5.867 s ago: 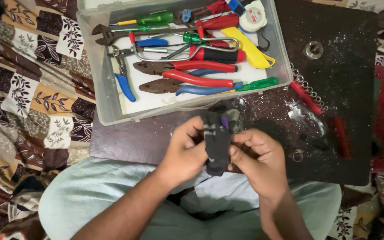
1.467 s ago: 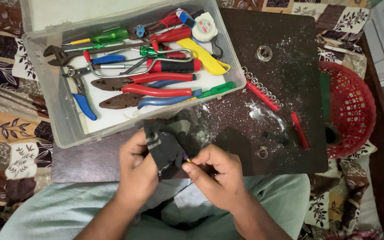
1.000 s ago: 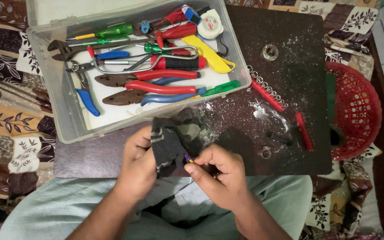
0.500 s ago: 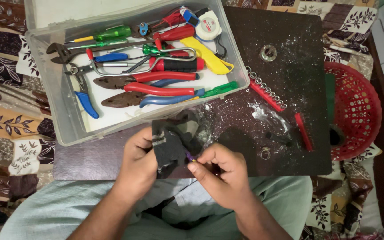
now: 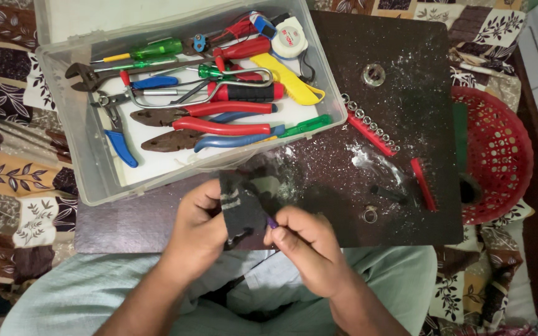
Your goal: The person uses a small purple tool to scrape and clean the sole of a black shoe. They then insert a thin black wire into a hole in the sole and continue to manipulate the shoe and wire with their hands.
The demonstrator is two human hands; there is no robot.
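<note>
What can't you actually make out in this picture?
- Small purple thing: head view, almost wholly covered by the right hand.
- Dark part: its lower end is hidden behind the left hand.
- Red basket: contents shadowed, unclear.

Board: lies across the person's lap.
Toolbox: on the board's left half, pliers inside.
Socket rail: on the board, right of the toolbox.
Basket: beside the board's right edge.
Hands: left hand and right hand at the near edge, a small part between them.
</note>
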